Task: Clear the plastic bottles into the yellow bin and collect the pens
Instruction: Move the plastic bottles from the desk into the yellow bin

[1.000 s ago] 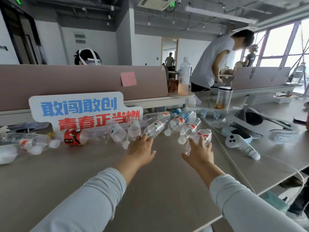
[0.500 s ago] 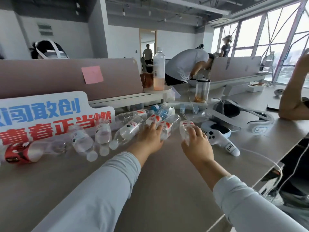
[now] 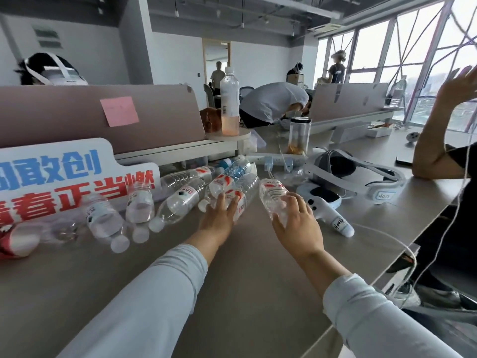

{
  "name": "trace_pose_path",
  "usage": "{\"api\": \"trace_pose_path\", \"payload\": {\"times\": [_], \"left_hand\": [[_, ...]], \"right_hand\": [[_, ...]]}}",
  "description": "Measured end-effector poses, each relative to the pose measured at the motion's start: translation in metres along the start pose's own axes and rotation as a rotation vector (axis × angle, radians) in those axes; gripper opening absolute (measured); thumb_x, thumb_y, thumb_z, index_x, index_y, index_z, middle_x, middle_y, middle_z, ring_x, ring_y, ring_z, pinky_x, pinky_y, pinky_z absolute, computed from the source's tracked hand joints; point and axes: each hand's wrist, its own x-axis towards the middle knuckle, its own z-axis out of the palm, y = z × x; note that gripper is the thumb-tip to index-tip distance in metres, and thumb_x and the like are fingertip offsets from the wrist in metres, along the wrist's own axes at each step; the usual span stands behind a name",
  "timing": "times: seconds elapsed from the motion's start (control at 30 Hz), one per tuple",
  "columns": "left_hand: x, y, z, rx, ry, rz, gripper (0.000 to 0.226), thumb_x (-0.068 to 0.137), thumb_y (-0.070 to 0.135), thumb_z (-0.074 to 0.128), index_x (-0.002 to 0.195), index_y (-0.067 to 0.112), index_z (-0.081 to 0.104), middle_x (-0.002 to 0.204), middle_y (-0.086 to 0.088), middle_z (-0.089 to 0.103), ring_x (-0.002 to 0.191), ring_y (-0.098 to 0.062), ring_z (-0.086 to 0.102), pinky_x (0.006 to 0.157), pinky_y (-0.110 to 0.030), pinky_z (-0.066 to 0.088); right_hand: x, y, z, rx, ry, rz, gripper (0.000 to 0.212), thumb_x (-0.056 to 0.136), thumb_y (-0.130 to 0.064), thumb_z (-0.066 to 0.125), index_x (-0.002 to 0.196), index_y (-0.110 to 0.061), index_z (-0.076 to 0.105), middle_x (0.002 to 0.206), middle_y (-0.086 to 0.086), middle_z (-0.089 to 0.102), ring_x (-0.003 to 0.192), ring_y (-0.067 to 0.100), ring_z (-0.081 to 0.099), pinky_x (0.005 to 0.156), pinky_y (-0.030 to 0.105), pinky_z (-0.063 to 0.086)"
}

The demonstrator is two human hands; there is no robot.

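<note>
Several empty clear plastic bottles (image 3: 180, 200) lie in a heap on the grey desk (image 3: 240, 285), in front of a white sign. My left hand (image 3: 218, 220) reaches into the heap, its fingers curled over a red-labelled bottle (image 3: 241, 202). My right hand (image 3: 296, 226) grips another red-labelled bottle (image 3: 272, 193) from above, thumb on one side and fingers on the other. Two bottles (image 3: 103, 215) with white caps lie further left. No yellow bin or pens are in view.
A white sign with Chinese characters (image 3: 64, 182) stands behind the bottles. A VR headset (image 3: 346, 169) and a white controller (image 3: 327, 210) lie just right of my right hand. A tall bottle (image 3: 229, 104) and a tumbler (image 3: 299, 135) stand behind. Another person's arm (image 3: 436, 151) leans on the desk's right edge.
The view has swung right and closer to the heap. Both hands have moved from reaching toward the bottles to lying on them, the right closing round its bottle.
</note>
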Motion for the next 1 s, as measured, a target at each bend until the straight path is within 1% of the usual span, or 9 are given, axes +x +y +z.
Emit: {"api": "trace_pose_path", "payload": {"times": [0.1, 0.23, 0.3, 0.43, 0.5, 0.63, 0.7, 0.83, 1.0], "left_hand": [[-0.024, -0.015, -0.008, 0.012, 0.047, 0.015, 0.063, 0.100, 0.032, 0.039, 0.150, 0.035, 0.001, 0.158, -0.007, -0.007, 0.137, -0.042, 0.023, 0.110, -0.048, 0.029], [-0.061, -0.050, -0.033, 0.003, 0.180, -0.003, 0.071, 0.097, 0.028, 0.047, 0.150, 0.035, -0.001, 0.156, -0.006, 0.000, 0.135, -0.038, 0.029, 0.102, -0.047, 0.042], [-0.086, -0.069, -0.051, 0.007, 0.222, -0.016, 0.072, 0.097, 0.029, 0.047, 0.150, 0.035, -0.002, 0.157, -0.005, 0.002, 0.135, -0.035, 0.031, 0.101, -0.044, 0.044], [-0.145, -0.123, -0.092, 0.025, 0.287, -0.105, 0.071, 0.098, 0.035, 0.045, 0.150, 0.034, -0.002, 0.158, -0.002, 0.001, 0.138, -0.033, 0.029, 0.107, -0.045, 0.037], [-0.179, -0.160, -0.108, 0.046, 0.317, -0.139, 0.071, 0.097, 0.036, 0.046, 0.151, 0.033, 0.000, 0.157, -0.002, 0.004, 0.136, -0.034, 0.032, 0.106, -0.045, 0.037], [-0.261, -0.239, -0.134, 0.159, 0.320, -0.342, 0.070, 0.094, 0.040, 0.047, 0.150, 0.035, 0.005, 0.152, -0.003, 0.012, 0.129, -0.034, 0.041, 0.101, -0.044, 0.041], [-0.310, -0.275, -0.145, 0.187, 0.323, -0.451, 0.068, 0.093, 0.042, 0.048, 0.149, 0.035, 0.011, 0.149, -0.003, 0.016, 0.121, -0.034, 0.047, 0.095, -0.043, 0.045], [-0.421, -0.342, -0.159, 0.191, 0.357, -0.680, 0.068, 0.090, 0.040, 0.052, 0.148, 0.034, 0.017, 0.147, -0.005, 0.021, 0.122, -0.035, 0.045, 0.099, -0.044, 0.044], [-0.557, -0.395, -0.172, 0.240, 0.383, -0.941, 0.067, 0.090, 0.040, 0.053, 0.147, 0.038, 0.018, 0.144, -0.003, 0.026, 0.116, -0.034, 0.049, 0.093, -0.042, 0.047]], "right_hand": [[-0.004, -0.011, -0.004, -0.008, 0.024, -0.033, 0.045, 0.089, -0.028, 0.056, 0.129, -0.009, 0.047, 0.139, 0.006, 0.044, 0.125, 0.031, 0.044, 0.092, 0.042, 0.046], [-0.011, -0.045, -0.008, 0.020, 0.045, -0.097, 0.046, 0.089, -0.029, 0.056, 0.130, -0.011, 0.047, 0.139, 0.005, 0.045, 0.125, 0.031, 0.045, 0.091, 0.042, 0.046], [-0.016, -0.072, -0.006, 0.049, 0.059, -0.146, 0.045, 0.088, -0.028, 0.058, 0.129, -0.011, 0.049, 0.138, 0.005, 0.047, 0.124, 0.032, 0.046, 0.090, 0.042, 0.047], [-0.029, -0.138, 0.006, 0.125, 0.072, -0.253, 0.043, 0.087, -0.026, 0.060, 0.126, -0.011, 0.051, 0.136, 0.006, 0.048, 0.123, 0.032, 0.048, 0.083, 0.043, 0.050], [-0.038, -0.176, 0.018, 0.168, 0.051, -0.323, 0.043, 0.087, -0.025, 0.060, 0.125, -0.009, 0.051, 0.136, 0.008, 0.049, 0.121, 0.033, 0.049, 0.080, 0.042, 0.050], [-0.067, -0.272, 0.053, 0.280, -0.025, -0.471, 0.042, 0.086, -0.024, 0.060, 0.124, -0.008, 0.052, 0.132, 0.010, 0.051, 0.119, 0.034, 0.050, 0.084, 0.043, 0.049], [-0.088, -0.325, 0.071, 0.339, -0.064, -0.558, 0.041, 0.086, -0.024, 0.060, 0.124, -0.008, 0.053, 0.131, 0.010, 0.052, 0.119, 0.033, 0.050, 0.081, 0.042, 0.049], [-0.141, -0.433, 0.102, 0.446, -0.181, -0.715, 0.042, 0.088, -0.028, 0.057, 0.125, -0.009, 0.049, 0.133, 0.010, 0.049, 0.119, 0.032, 0.050, 0.081, 0.042, 0.050], [-0.226, -0.552, 0.130, 0.581, -0.333, -0.902, 0.040, 0.088, -0.023, 0.057, 0.123, -0.006, 0.050, 0.128, 0.013, 0.052, 0.115, 0.036, 0.051, 0.082, 0.041, 0.047]]}}
